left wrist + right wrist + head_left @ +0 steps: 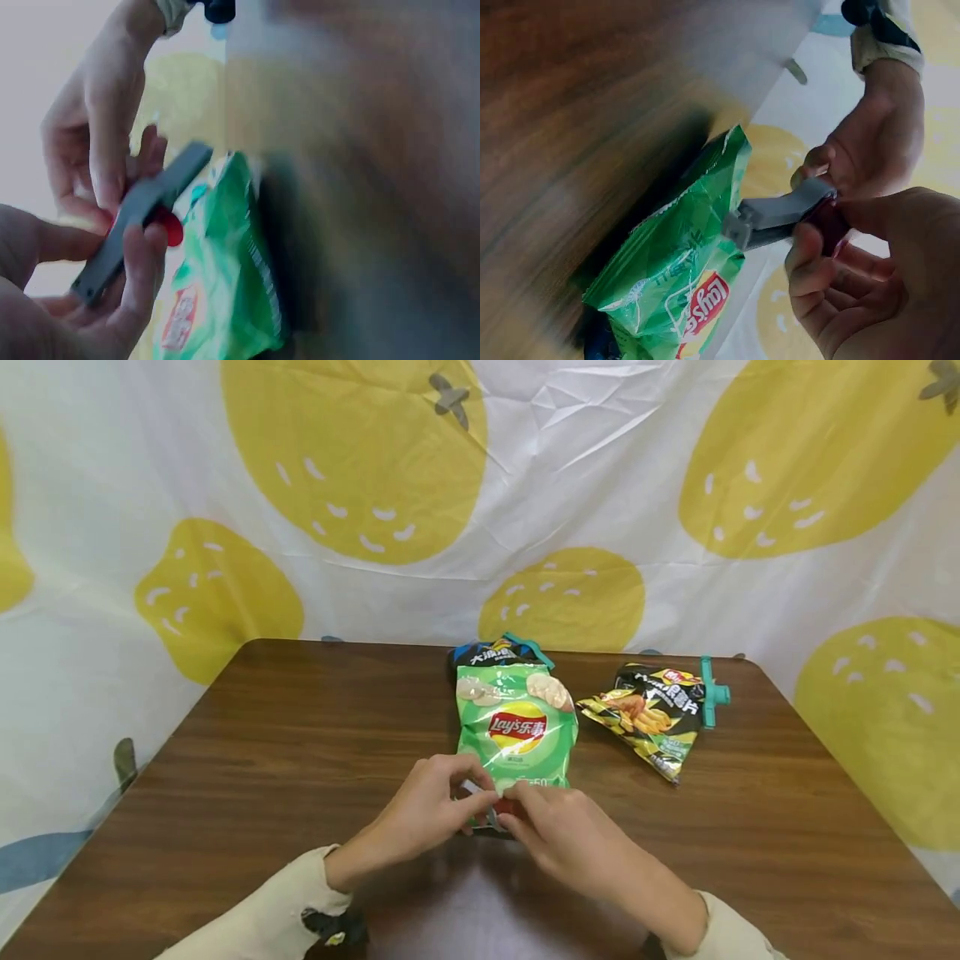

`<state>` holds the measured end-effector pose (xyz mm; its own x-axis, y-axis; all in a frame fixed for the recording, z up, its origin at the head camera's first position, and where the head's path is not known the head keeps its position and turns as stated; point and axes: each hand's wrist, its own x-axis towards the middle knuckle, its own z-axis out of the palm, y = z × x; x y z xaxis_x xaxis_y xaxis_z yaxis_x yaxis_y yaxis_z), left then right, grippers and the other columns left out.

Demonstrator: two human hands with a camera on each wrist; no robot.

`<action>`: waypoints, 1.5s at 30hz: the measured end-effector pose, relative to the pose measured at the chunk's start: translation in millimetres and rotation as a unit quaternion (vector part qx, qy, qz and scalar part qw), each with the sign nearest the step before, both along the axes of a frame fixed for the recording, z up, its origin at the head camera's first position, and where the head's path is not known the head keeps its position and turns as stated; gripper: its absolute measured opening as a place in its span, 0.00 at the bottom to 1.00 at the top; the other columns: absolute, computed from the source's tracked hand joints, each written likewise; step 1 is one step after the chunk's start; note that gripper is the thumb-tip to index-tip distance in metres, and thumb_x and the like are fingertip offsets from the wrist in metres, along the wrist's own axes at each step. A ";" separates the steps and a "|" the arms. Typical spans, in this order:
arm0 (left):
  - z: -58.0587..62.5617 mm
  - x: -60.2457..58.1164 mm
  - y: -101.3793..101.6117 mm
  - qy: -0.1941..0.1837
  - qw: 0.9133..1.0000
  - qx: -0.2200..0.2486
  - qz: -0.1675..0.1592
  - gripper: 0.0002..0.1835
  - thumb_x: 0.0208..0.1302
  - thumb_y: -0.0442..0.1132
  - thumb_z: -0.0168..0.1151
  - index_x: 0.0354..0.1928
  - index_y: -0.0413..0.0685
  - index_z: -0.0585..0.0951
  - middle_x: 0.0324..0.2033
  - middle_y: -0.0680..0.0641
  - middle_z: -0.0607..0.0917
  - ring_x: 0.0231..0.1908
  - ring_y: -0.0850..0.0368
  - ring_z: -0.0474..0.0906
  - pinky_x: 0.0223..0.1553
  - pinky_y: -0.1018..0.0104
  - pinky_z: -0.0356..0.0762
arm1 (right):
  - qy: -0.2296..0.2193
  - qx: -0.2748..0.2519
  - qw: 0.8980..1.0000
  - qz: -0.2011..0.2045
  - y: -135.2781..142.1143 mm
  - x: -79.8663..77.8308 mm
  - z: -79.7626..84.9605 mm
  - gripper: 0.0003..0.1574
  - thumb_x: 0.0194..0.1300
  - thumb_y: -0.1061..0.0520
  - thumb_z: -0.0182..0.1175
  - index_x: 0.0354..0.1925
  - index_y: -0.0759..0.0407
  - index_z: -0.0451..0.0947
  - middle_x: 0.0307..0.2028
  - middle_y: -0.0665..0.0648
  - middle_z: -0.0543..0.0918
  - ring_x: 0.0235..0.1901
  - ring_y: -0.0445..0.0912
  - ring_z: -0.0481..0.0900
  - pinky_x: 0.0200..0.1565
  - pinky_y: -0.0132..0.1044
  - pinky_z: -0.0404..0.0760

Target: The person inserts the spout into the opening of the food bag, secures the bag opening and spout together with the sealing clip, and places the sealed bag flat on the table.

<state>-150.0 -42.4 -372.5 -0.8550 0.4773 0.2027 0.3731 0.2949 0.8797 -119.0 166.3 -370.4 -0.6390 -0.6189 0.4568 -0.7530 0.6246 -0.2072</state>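
Observation:
Both hands meet over the lower end of a green Lay's chip bag (517, 727) lying on the table. My left hand (423, 806) grips a grey bag clip (142, 206) between thumb and fingers. On the clip is a round red part (827, 225), which my right hand (581, 843) pinches. In the right wrist view the clip's two grey arms stand slightly apart at the end near the bag. Whether the clip touches the bag cannot be told. The fingers hide much of the clip in the head view.
Behind the green bag lies a dark blue chip bag (489, 653) with a teal clip (528, 650). To the right is a black and yellow chip bag (648, 714), its top held by another teal clip (708, 693). A lemon-print cloth (360, 593) hangs behind the brown table (315, 718).

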 end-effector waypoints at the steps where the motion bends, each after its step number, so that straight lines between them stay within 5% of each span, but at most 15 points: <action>1: -1.3 -0.3 0.5 -0.006 1.000 0.005 0.013 0.01 0.65 0.32 0.64 0.35 0.44 0.83 0.29 0.50 0.85 0.22 0.56 0.83 0.22 0.63 0.82 | 0.006 0.012 1.000 -0.001 -1.2 1.6 0.2 0.10 0.65 0.57 0.67 0.39 0.53 0.74 0.27 0.43 0.80 0.27 0.35 0.78 0.29 0.32 0.78; 6: -5.5 -5.1 -2.2 -0.013 0.999 -0.006 0.028 0.03 0.66 0.31 0.63 0.39 0.43 0.82 0.28 0.48 0.85 0.20 0.59 0.80 0.21 0.64 0.81 | -0.031 0.069 0.997 -0.006 -1.4 8.5 4.5 0.13 0.65 0.57 0.66 0.43 0.51 0.71 0.27 0.44 0.75 0.29 0.40 0.79 0.28 0.35 0.77; 12: -8.4 -5.0 -5.0 -0.001 0.996 -0.071 -0.059 0.06 0.67 0.30 0.61 0.42 0.41 0.85 0.24 0.49 0.86 0.14 0.60 0.80 0.20 0.66 0.80 | -0.111 0.059 0.992 0.005 16.1 3.4 24.4 0.11 0.67 0.55 0.65 0.43 0.47 0.73 0.31 0.40 0.80 0.28 0.33 0.76 0.29 0.30 0.76; 15: -12.7 -1.9 -3.5 -0.007 0.992 -0.088 -0.089 0.06 0.67 0.30 0.62 0.43 0.41 0.84 0.25 0.46 0.86 0.15 0.58 0.81 0.20 0.67 0.80 | -0.120 0.053 0.991 -0.007 25.9 0.1 35.6 0.11 0.67 0.55 0.65 0.44 0.46 0.74 0.31 0.39 0.81 0.28 0.32 0.75 0.30 0.29 0.76; 17: -16.1 0.1 -3.0 0.022 0.988 -0.118 -0.097 0.05 0.65 0.30 0.63 0.42 0.41 0.83 0.25 0.47 0.86 0.18 0.61 0.82 0.23 0.69 0.80 | -0.112 0.054 0.992 -0.016 30.5 -2.3 41.3 0.11 0.67 0.55 0.66 0.45 0.46 0.74 0.31 0.40 0.81 0.29 0.32 0.75 0.31 0.30 0.76; 20: -19.7 2.7 -3.9 0.088 0.973 -0.192 -0.094 0.02 0.62 0.33 0.66 0.35 0.46 0.83 0.22 0.54 0.84 0.20 0.67 0.78 0.24 0.71 0.76 | -0.098 0.055 0.993 -0.027 35.0 -5.9 44.8 0.11 0.67 0.54 0.66 0.45 0.46 0.74 0.31 0.40 0.81 0.28 0.32 0.75 0.31 0.30 0.76; 24: -18.8 6.1 -5.5 0.151 0.949 -0.266 -0.074 0.09 0.61 0.38 0.68 0.25 0.54 0.79 0.17 0.62 0.75 0.20 0.68 0.70 0.22 0.70 0.69 | -0.094 0.058 0.993 -0.034 38.4 -9.7 46.2 0.10 0.68 0.53 0.65 0.45 0.46 0.74 0.30 0.39 0.80 0.27 0.33 0.74 0.31 0.30 0.75; 28: -12.3 8.1 -7.4 0.161 0.943 -0.283 -0.069 0.11 0.62 0.40 0.68 0.24 0.56 0.78 0.16 0.62 0.73 0.19 0.67 0.69 0.21 0.69 0.68 | -0.096 0.062 0.992 -0.055 42.7 -13.6 45.7 0.11 0.68 0.53 0.65 0.46 0.47 0.74 0.29 0.40 0.78 0.27 0.34 0.73 0.31 0.31 0.75; 32: -4.2 5.9 -10.3 0.154 0.946 -0.276 -0.077 0.08 0.63 0.40 0.67 0.26 0.54 0.79 0.14 0.62 0.73 0.17 0.68 0.68 0.20 0.69 0.68 | -0.105 0.061 0.990 -0.070 49.4 -20.4 46.4 0.11 0.68 0.54 0.65 0.47 0.49 0.75 0.29 0.41 0.78 0.26 0.35 0.72 0.30 0.32 0.75; 37: 9.9 -15.6 -7.4 0.177 0.953 -0.236 -0.068 0.04 0.65 0.40 0.66 0.32 0.50 0.83 0.18 0.59 0.78 0.19 0.69 0.72 0.24 0.70 0.72 | -0.101 0.026 0.992 -0.071 62.3 -36.8 54.8 0.09 0.68 0.57 0.65 0.46 0.52 0.77 0.29 0.42 0.81 0.27 0.35 0.75 0.32 0.33 0.77; 45: 29.1 -84.8 14.5 0.251 0.958 -0.137 -0.032 0.07 0.68 0.34 0.61 0.43 0.40 0.84 0.38 0.48 0.87 0.39 0.56 0.83 0.43 0.60 0.80 | -0.056 -0.013 0.988 -0.146 71.0 -59.7 72.7 0.10 0.72 0.54 0.60 0.47 0.59 0.78 0.29 0.48 0.80 0.25 0.41 0.73 0.29 0.37 0.74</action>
<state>-234.8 -27.8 -343.5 -0.6502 0.6199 0.4393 0.7534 0.4516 0.4779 -178.8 237.3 -297.8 -0.8357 -0.3896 0.3870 -0.5132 0.8049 -0.2979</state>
